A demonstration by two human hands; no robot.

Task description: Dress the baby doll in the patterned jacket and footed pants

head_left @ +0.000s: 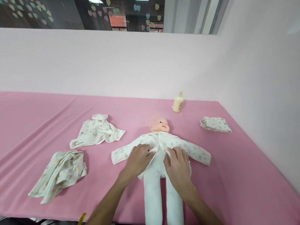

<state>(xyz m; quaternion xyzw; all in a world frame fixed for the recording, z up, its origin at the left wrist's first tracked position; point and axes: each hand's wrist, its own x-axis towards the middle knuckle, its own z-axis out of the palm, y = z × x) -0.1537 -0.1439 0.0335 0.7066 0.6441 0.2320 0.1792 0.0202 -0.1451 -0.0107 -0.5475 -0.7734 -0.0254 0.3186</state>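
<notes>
A baby doll (160, 125) lies on its back with its head toward the wall and its legs toward me. It wears a white patterned baby shirt (194, 151) with both sleeves spread out, and its white cloth legs (152, 201) hang slightly over the table edge. My left hand (139, 159) is closed on the shirt's front edge at the doll's left-of-view side. Opposite it, my right hand (178, 166) grips the other front edge. Between my hands the shirt parts below the chest, showing the white body.
Two crumpled patterned garments, one upper (97, 131) and one lower (61, 173), lie at left on the pink-covered table (27, 122). A cream pump bottle (178, 103) stands near the wall. A folded patterned cloth (216, 124) is at right. White walls border the back and right.
</notes>
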